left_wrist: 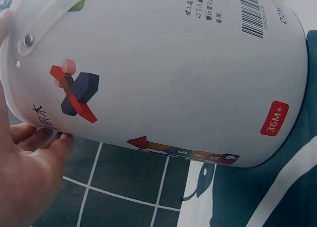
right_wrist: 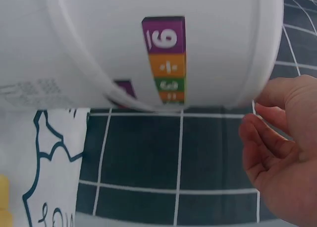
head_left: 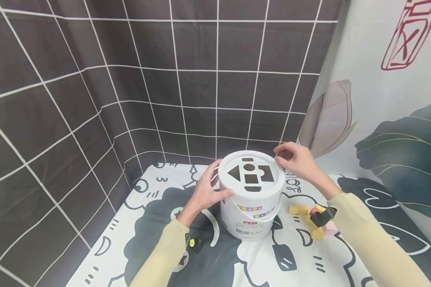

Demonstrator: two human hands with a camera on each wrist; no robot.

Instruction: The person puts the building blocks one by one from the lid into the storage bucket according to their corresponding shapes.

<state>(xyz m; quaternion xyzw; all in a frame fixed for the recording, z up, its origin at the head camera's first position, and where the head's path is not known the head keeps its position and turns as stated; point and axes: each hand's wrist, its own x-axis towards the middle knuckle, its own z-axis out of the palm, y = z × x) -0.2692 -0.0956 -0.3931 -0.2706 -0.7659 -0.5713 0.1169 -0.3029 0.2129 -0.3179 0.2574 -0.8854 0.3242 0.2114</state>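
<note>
A white bucket (head_left: 249, 215) stands upright on a cartoon-print mat (head_left: 154, 223). Its white lid (head_left: 269, 187) has several dark shape cut-outs. My left hand (head_left: 208, 191) grips the lid's left side, thumb across the front and fingers behind. My right hand (head_left: 296, 159) holds the lid's far right rim with curled fingertips. In the left wrist view the bucket (left_wrist: 163, 68) fills the frame, printed with toy blocks and a barcode, and my left hand (left_wrist: 29, 177) is against its lid end. The right wrist view has the bucket (right_wrist: 124, 38) close up and my right hand (right_wrist: 282, 152) curled beside the rim.
Several loose wooden blocks (head_left: 301, 209), yellow, red and pink, lie on the mat just right of the bucket. A dark tiled backdrop (head_left: 165, 79) closes the back and left. A leaf-print cloth (head_left: 398, 151) hangs at the right.
</note>
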